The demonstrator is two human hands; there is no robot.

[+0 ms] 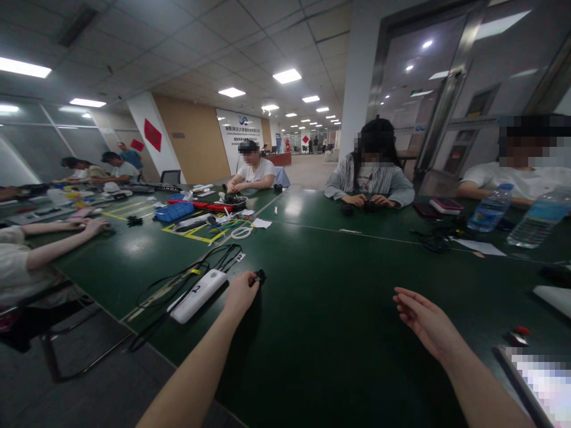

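Observation:
My left hand (242, 292) is closed on a small black object (260, 276) at the green table's surface; its kind is too small to make out. Just left of that hand lies a white, rounded device (199, 295) marked with a "2". Black cables (187, 274) loop around and behind it, with a small paper tag (241, 257) at one end. Over the right part of the table, my right hand (423, 318) is open and holds nothing, its fingers stretched toward the left.
A blue tray (175, 211), loose wires (223, 229) and a white cable coil (241, 233) lie farther back. Water bottles (491, 207) stand at the right. Near my right forearm are a red-topped item (520, 334) and a bright screen (539, 380). Several people sit around the table.

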